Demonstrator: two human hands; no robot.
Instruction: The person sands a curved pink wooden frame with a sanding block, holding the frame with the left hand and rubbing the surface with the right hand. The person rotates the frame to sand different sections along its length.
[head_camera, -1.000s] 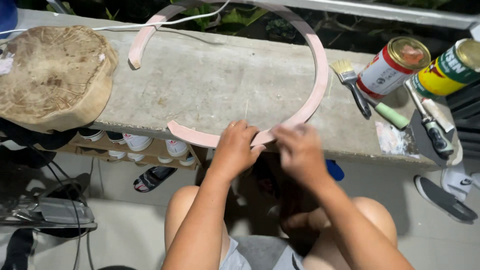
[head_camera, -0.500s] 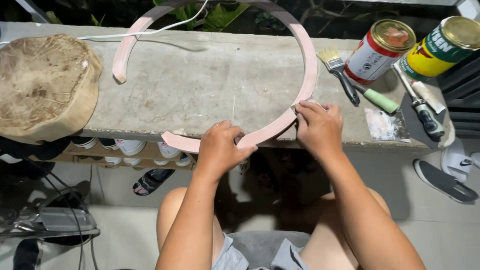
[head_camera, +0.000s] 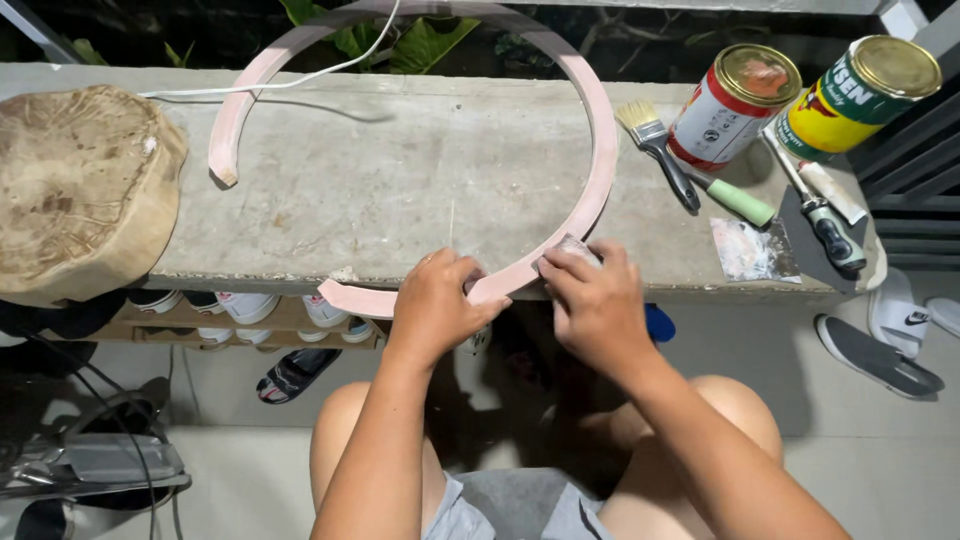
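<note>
Since half a second ago the right hand (head_camera: 598, 300) has slid down the pink curved wooden ring (head_camera: 604, 150) toward the left hand (head_camera: 435, 305), so both now sit close together at the near edge. One concrete ledge (head_camera: 400, 190) carries the ring. One wood slab (head_camera: 75, 190) lies at left. Two tins (head_camera: 735, 105) stand at right, beside one paintbrush (head_camera: 658, 150). Left hand clamps the ring; right hand presses a small sanding piece (head_camera: 572, 247) against it.
</note>
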